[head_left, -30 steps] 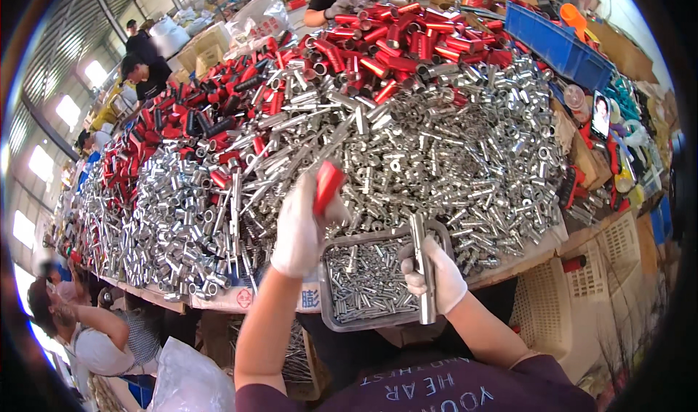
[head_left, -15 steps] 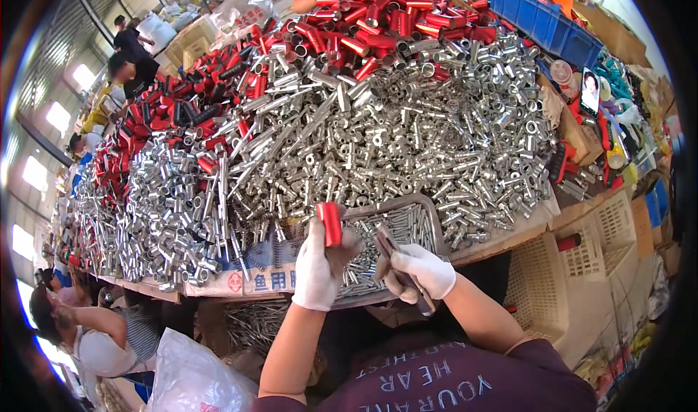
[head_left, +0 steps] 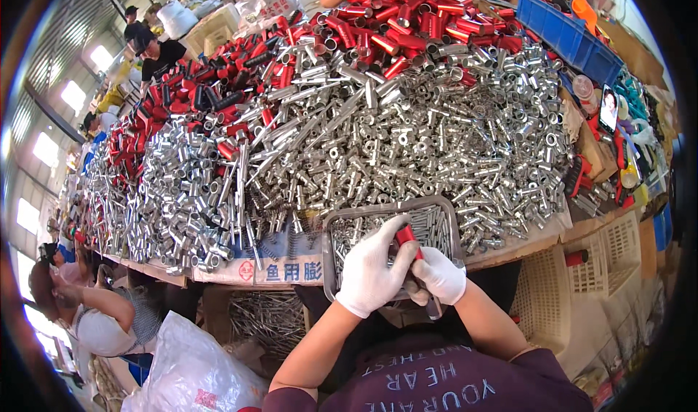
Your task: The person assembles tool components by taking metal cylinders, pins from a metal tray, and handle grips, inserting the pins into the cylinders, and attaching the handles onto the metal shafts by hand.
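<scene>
My left hand (head_left: 372, 274), in a white glove with greyed fingertips, is closed around a red metal tube (head_left: 407, 236). Close against it, my right hand (head_left: 440, 275), gloved alike, grips a slim metal rod-shaped part (head_left: 434, 309), whose lower end sticks out below the fingers. The fingers cover the place where the tube and the part come together, so whether one is inside the other cannot be made out. Just beyond both hands sits a clear-sided tray (head_left: 454, 230) of small rods and screws at the table's front edge.
A heap of silver metal fittings (head_left: 392, 154) covers the table, with silver sleeves (head_left: 178, 194) at left and red tubes (head_left: 407, 27) at the back. A blue bin (head_left: 567, 34) and a phone (head_left: 609, 108) are at right. Below stand plastic crates (head_left: 542, 303) and a plastic bag (head_left: 196, 368).
My hands have come together over the tray. The left hand brought the red tube rightward to the part in my right hand. The view has shifted slightly.
</scene>
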### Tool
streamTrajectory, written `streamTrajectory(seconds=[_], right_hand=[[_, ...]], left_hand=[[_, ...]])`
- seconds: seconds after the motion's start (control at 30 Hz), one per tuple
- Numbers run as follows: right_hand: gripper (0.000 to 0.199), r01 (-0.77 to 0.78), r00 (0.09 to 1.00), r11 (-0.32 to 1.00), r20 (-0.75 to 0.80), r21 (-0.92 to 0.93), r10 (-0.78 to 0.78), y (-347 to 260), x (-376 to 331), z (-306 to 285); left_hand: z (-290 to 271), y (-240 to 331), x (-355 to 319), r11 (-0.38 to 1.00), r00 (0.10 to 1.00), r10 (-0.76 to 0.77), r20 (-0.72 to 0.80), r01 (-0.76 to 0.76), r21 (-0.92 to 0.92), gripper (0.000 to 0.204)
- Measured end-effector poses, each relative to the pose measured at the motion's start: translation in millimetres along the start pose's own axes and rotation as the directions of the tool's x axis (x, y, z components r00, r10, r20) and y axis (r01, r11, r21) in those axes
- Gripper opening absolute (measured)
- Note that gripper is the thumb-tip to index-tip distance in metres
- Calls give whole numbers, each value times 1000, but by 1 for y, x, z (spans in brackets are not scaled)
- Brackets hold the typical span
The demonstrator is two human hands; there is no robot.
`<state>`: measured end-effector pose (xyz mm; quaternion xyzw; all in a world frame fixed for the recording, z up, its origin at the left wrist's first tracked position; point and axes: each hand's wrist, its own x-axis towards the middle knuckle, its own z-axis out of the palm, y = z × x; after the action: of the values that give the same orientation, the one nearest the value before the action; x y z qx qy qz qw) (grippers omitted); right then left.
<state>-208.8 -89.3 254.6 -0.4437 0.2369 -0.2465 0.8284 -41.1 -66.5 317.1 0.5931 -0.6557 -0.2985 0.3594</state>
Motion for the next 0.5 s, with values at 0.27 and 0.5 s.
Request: streamTrajectory(seconds=[0.27, 0.5], right_hand=[[47, -68, 997, 996, -23, 55, 69, -9, 0, 7], [50, -66, 997, 987, -30, 149, 71, -10, 5, 10]], left_hand=[[-54, -23, 18, 915, 973, 221, -68, -182, 361, 26], [-90, -91, 14, 784, 995, 55, -86, 11, 620, 19]])
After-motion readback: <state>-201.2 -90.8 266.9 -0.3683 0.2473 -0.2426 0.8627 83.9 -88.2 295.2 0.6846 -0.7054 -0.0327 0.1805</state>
